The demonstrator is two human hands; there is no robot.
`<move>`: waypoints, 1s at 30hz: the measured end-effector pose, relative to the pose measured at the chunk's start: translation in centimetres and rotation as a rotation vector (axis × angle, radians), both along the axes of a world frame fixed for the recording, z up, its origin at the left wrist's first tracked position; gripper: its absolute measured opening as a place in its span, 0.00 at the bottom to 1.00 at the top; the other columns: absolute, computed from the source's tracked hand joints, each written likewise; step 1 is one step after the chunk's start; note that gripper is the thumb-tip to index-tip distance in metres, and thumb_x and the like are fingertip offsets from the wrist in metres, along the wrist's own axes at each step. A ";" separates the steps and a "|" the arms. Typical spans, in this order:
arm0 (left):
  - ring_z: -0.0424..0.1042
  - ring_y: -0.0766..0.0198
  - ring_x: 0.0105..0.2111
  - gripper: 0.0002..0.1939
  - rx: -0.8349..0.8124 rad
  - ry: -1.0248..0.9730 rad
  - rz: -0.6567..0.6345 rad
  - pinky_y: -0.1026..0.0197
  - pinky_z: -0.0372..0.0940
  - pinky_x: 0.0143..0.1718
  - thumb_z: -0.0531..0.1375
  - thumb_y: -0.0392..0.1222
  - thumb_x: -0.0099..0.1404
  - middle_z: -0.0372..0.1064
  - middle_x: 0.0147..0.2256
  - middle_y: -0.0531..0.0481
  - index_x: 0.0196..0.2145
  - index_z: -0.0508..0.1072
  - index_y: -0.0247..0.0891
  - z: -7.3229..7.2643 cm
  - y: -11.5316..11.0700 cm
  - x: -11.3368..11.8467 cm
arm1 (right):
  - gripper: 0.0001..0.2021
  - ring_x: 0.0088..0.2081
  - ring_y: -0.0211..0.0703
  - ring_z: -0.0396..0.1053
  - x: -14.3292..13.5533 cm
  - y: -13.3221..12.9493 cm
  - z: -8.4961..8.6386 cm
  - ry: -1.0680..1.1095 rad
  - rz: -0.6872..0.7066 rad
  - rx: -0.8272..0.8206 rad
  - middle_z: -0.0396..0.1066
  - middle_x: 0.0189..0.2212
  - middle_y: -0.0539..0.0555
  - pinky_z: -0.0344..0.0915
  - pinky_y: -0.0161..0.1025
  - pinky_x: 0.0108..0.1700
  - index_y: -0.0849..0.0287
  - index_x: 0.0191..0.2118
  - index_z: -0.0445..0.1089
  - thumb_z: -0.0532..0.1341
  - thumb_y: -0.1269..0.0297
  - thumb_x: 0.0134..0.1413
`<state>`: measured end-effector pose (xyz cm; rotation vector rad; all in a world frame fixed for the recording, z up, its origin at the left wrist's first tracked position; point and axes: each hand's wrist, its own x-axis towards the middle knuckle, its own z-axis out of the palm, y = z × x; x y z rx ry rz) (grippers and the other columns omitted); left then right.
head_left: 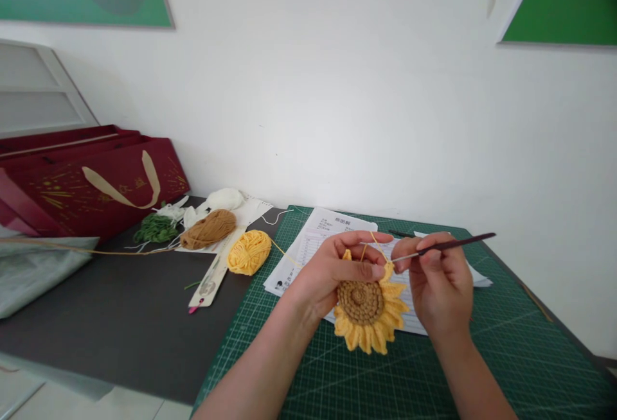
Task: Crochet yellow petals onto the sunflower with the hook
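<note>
My left hand [337, 272] pinches a crocheted sunflower [361, 302] by its upper edge; it has a brown round centre and yellow petals. Yellow yarn runs over the raised left index finger down to the top petal. In my right hand [441, 285] is a crochet hook [456, 244] with a dark handle, held like a pen. Its metal tip meets the yellow stitches at the top right of the flower. Back on the left lies the yellow yarn ball [249, 252], its strand leading towards my left hand.
Printed sheets [308, 240] lie on the green cutting mat [506, 336] behind the hands. To the left are brown yarn [209, 229], green yarn [155, 228], white yarn [225, 199] and a bookmark-like strip [212, 282]. A red gift bag [110, 182] stands by the wall.
</note>
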<state>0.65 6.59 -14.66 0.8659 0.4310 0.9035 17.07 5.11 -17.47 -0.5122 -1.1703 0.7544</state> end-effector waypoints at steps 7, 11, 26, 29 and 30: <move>0.68 0.67 0.30 0.10 0.165 0.084 0.028 0.65 0.62 0.34 0.73 0.33 0.50 0.73 0.29 0.51 0.34 0.84 0.37 0.3 -0.3 -0.2 | 0.10 0.21 0.37 0.58 -0.3 0.0 0.3 0.140 0.234 -0.301 0.60 0.18 0.45 0.56 0.33 0.22 0.54 0.32 0.67 0.60 0.58 0.64; 0.67 0.68 0.31 0.14 0.232 0.132 0.135 0.64 0.62 0.36 0.72 0.32 0.54 0.72 0.31 0.53 0.40 0.84 0.40 0.3 -0.4 -0.1 | 0.10 0.24 0.38 0.64 -0.6 0.4 -0.2 0.055 0.190 -0.329 0.67 0.23 0.47 0.63 0.35 0.27 0.54 0.32 0.67 0.64 0.56 0.61; 0.69 0.70 0.29 0.24 0.212 0.207 0.254 0.65 0.63 0.33 0.73 0.32 0.51 0.73 0.29 0.55 0.47 0.80 0.38 -0.2 0.0 0.1 | 0.04 0.37 0.43 0.75 0.4 0.7 -0.9 -0.269 -0.178 0.050 0.76 0.35 0.51 0.72 0.43 0.41 0.53 0.40 0.72 0.62 0.70 0.63; 0.70 0.69 0.29 0.26 0.168 0.179 0.283 0.65 0.62 0.33 0.75 0.32 0.48 0.75 0.29 0.54 0.47 0.80 0.37 -0.3 -0.1 0.6 | 0.13 0.41 0.46 0.76 0.7 0.4 -0.9 -0.604 -0.450 0.371 0.78 0.38 0.54 0.73 0.48 0.43 0.53 0.43 0.74 0.65 0.79 0.57; 0.70 0.69 0.28 0.28 0.141 0.157 0.285 0.65 0.62 0.32 0.76 0.33 0.47 0.75 0.29 0.54 0.47 0.80 0.37 -0.4 -0.1 0.7 | 0.16 0.41 0.47 0.76 0.8 0.4 -0.9 -0.709 -0.544 0.483 0.78 0.40 0.54 0.73 0.48 0.43 0.53 0.44 0.75 0.66 0.81 0.54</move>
